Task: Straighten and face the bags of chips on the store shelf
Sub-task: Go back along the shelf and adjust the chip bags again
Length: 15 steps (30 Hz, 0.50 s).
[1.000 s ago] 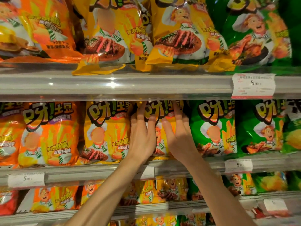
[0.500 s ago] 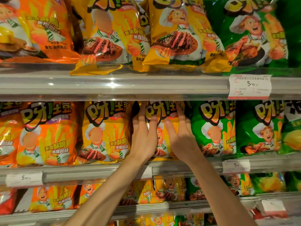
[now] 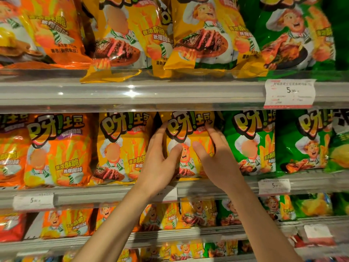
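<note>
A yellow chip bag stands upright on the middle shelf, its front facing out. My left hand holds its left edge, fingers behind the side and thumb on the front. My right hand holds its right edge the same way, thumb on the cartoon chef. Both thumbs nearly meet at the bag's centre. Another yellow bag stands just left of it and a green bag just right.
Orange bags fill the shelf's left end, more green bags the right. The upper shelf holds leaning yellow, orange and green bags. Price tags hang on the shelf rails. Lower shelves carry smaller bags.
Both hands have slid from lying over the bag's front to gripping its sides, so more of the bag's face shows. The view has moved closer to the shelf.
</note>
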Tool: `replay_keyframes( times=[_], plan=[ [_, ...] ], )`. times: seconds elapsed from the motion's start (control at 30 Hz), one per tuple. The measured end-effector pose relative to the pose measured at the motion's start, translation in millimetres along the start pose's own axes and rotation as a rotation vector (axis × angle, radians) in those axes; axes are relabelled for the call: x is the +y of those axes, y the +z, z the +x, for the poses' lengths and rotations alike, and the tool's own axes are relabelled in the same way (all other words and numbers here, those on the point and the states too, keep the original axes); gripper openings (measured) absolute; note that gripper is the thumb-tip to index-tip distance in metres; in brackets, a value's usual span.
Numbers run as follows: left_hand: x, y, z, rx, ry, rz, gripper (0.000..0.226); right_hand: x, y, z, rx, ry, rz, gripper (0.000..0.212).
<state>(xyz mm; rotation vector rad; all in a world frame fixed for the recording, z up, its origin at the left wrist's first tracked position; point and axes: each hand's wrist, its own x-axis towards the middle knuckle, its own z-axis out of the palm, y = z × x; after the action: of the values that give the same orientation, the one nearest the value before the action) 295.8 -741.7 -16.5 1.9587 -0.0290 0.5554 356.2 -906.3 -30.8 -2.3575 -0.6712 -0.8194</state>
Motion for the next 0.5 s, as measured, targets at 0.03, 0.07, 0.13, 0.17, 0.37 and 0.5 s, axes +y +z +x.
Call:
replay_keyframes(
  times=[0.03,0.07,0.13,0.17,0.37,0.5],
  plan=[
    [-1.9,-4.3,-4.8,-0.011,0.006,-0.006,0.063,-1.4,-5.3,-4.2,-0.028,0.059,0.092,0.063],
    [-3.6,-8.4,-10.2,-0.021,0.01,-0.022,0.061,-3.8,-11.8,-9.2,-0.062,0.129,0.187,0.065],
    [-4.7,-15.9,-22.7,-0.041,0.003,-0.073,0.056,-8.1,-22.7,-20.5,-0.091,0.215,0.352,0.051],
    [-5.0,-19.2,-28.2,-0.044,0.002,-0.091,0.053,-11.0,-28.0,-26.0,-0.092,0.249,0.434,0.04],
    [-7.8,-40.1,-59.9,-0.057,-0.044,-0.214,0.033,-26.3,-39.7,-67.1,0.015,0.394,0.48,0.035],
    [-22.7,-61.0,-73.4,-0.075,-0.098,-0.295,0.027,-38.6,-34.9,-89.5,-0.021,0.465,0.442,0.022]
  ],
)
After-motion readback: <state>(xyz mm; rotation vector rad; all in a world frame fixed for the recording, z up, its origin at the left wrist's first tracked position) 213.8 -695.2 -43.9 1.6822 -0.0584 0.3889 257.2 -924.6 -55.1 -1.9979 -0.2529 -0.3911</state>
